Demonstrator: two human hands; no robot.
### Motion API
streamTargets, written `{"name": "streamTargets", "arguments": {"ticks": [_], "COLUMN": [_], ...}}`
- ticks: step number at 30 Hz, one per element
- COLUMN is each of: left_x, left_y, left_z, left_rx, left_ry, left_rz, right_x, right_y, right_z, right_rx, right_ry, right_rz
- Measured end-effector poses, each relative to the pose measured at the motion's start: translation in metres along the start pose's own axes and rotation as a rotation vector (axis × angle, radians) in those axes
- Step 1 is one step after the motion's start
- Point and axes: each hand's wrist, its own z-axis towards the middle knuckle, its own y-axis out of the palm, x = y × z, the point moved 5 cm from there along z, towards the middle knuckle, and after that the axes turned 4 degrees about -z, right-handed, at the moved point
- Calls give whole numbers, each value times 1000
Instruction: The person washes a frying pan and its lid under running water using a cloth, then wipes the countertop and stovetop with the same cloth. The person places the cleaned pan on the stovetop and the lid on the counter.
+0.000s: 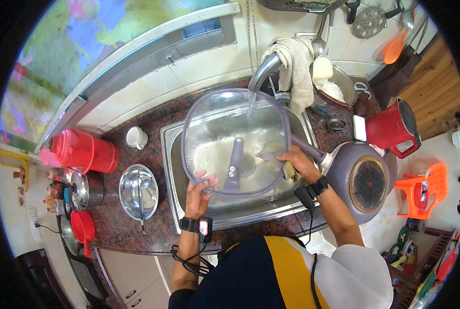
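Over the sink (193, 228) I hold a clear glass pan lid (214, 127) with a purple rim and a purple handle (234, 166). My left hand (201, 191) grips the lid's lower left rim, fingertips spread against the glass. My right hand (299, 160) is at the lid's right edge and holds a grey-green cloth (290, 172), part of which shows through the glass. Water runs from the metal faucet (264, 73) onto the lid's upper part.
An upturned purple frying pan (336, 177) lies right of the sink, near a red kettle (386, 127) and a pot (344, 79) with white contents. At left are a metal bowl (131, 185), a white cup (137, 138) and a red thermos jug (87, 150). A towel (292, 65) hangs over the faucet.
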Motion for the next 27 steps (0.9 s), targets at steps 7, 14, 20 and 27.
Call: {"name": "streamTargets", "arguments": {"ticks": [7,14,20,27], "left_x": [-6,30,66,31], "left_y": [31,-2,17,56], "left_z": [-27,-49,-79,-67], "left_rx": [-96,135,-189,-237], "left_ry": [21,107,295,832], "left_rz": [194,204,-23,1366], "right_x": [35,12,1,8], "right_y": [-26,24,53,64], "right_z": [-43,6,-3,-46], "right_rx": [133,-30,-147,-136], "right_ry": [166,8,212,450], "right_rz": [121,-39,246,557]}}
